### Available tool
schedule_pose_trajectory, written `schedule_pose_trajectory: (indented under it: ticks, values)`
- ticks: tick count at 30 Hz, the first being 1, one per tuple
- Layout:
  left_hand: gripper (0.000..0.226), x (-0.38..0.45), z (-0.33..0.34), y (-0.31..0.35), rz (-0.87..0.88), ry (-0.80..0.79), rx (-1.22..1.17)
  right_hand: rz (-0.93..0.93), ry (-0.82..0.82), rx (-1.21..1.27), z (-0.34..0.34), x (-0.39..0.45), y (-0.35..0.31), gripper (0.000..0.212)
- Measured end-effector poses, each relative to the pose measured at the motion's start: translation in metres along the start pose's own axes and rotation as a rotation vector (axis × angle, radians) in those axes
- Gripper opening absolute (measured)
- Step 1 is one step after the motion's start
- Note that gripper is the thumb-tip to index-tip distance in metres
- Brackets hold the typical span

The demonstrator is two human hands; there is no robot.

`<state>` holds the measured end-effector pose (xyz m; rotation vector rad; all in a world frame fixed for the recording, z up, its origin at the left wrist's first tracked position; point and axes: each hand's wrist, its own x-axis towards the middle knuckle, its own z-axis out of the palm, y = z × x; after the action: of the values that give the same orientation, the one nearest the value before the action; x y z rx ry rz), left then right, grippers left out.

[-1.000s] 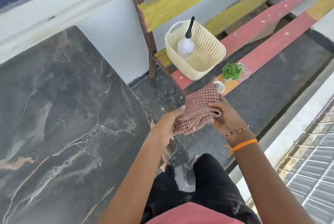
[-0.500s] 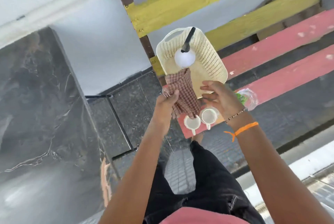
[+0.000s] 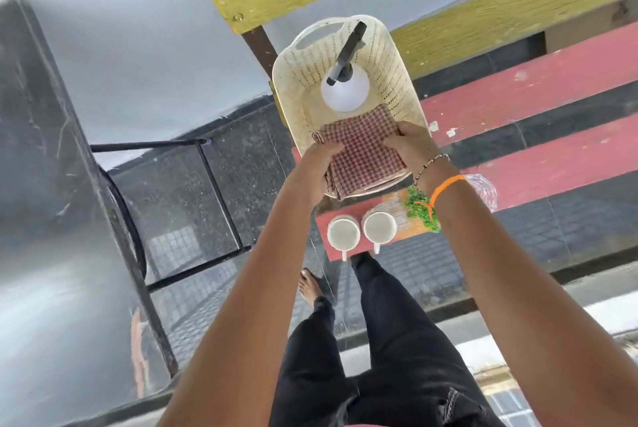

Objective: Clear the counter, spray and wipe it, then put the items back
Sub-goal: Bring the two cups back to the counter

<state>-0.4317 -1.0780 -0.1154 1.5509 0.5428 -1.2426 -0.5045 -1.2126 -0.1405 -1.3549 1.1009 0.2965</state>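
Cloth (image 3: 362, 150) lies between both hands' grip, seemingly in basket (image 3: 300, 71).

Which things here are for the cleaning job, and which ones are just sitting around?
For the job:
- checked cloth, held by the left hand and right hand
- spray bottle
- basket holding both
- two white cups
- little green plant

Just there:
- painted bench
- black metal frame

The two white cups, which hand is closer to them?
Left, but only slightly. The left hand grips the checked cloth just above the white cups; the right hand holds the cloth's far side, higher up over the basket.
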Motion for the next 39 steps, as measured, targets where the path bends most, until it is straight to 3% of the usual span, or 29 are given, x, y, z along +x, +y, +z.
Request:
schedule_pose_trajectory:
  ticks: [5,10,12,16,20,23,26,30,32,35,39]
  values:
    - [0.033,0.035,0.015,0.003,-0.004,0.102,0.163,-0.021,0.029,-0.115,0.009,0.026,-0.002,0.023]
    - [0.042,0.045,0.017,0.000,0.076,0.231,0.386,0.011,0.020,-0.226,0.009,0.035,0.003,0.038]
    - [0.040,0.032,0.013,-0.003,0.187,0.246,0.308,-0.046,0.045,-0.262,0.005,0.026,0.003,0.045]
    - [0.031,-0.006,-0.002,-0.032,0.343,0.404,0.222,-0.161,0.023,-0.130,0.000,-0.012,0.003,0.027]
    - [0.021,-0.022,-0.019,-0.083,0.302,0.567,0.185,-0.257,-0.052,-0.063,0.000,-0.058,0.026,0.017]
    - [0.025,-0.021,-0.030,-0.124,0.110,0.519,0.212,-0.186,-0.038,-0.030,0.008,-0.076,0.065,0.015]
    - [0.028,-0.023,-0.031,-0.153,-0.144,0.346,0.237,-0.003,0.031,-0.039,0.017,-0.080,0.110,0.013]
    - [0.032,-0.018,-0.025,-0.173,-0.355,0.185,0.306,0.292,0.025,-0.088,0.030,-0.072,0.158,0.033]
    - [0.028,-0.013,-0.023,-0.179,-0.369,0.164,0.322,0.382,-0.052,-0.136,0.037,-0.069,0.171,0.035]
    - [0.013,-0.010,-0.025,-0.184,-0.344,0.141,0.268,0.460,-0.060,0.035,0.047,-0.066,0.182,0.029]
    - [0.024,-0.009,-0.028,-0.186,-0.220,0.084,0.230,0.456,-0.022,0.141,0.063,-0.065,0.180,0.026]
